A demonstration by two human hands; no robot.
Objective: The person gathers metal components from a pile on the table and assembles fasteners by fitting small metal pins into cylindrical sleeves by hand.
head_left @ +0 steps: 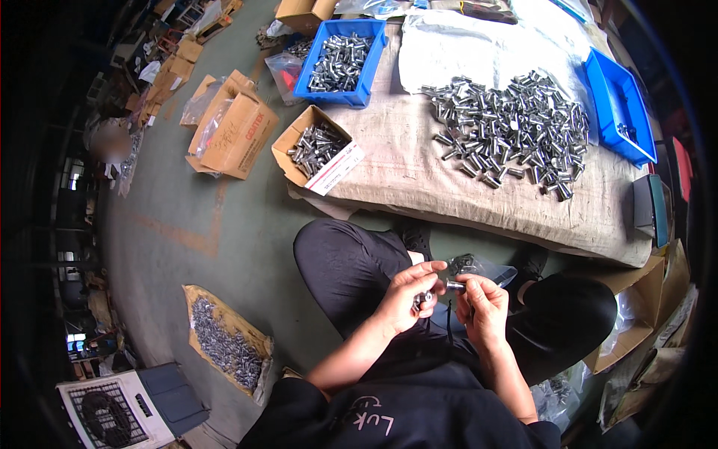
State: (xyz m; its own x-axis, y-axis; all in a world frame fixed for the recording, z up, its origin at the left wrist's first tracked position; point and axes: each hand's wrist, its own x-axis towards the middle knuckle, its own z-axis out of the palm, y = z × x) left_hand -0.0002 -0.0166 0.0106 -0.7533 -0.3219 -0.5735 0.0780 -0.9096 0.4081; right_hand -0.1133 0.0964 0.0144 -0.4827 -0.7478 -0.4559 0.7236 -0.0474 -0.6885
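My right hand (pixel 486 305) pinches a short, shiny metal cylinder (pixel 455 286) with a wider end, held level between thumb and fingers. Close beside it, my left hand (pixel 404 301) has its fingers curled round a few small metal pieces (pixel 422 299); their exact shape is too small to tell. Both hands are above my lap, a short gap apart. Just beyond them lies a clear plastic bag (pixel 490 271) with dark small parts (pixel 464 263) at its mouth. A large heap of similar metal cylinders (pixel 512 127) is spread on the cloth-covered surface (pixel 396 161) ahead.
On that surface stand a blue bin (pixel 366 93) of metal parts, an open carton (pixel 288 168) of more, and another blue bin (pixel 636 150) at right. A cardboard box (pixel 247 142) and a tray of small parts (pixel 258 340) are on the floor at left; an open carton (pixel 643 314) is at right.
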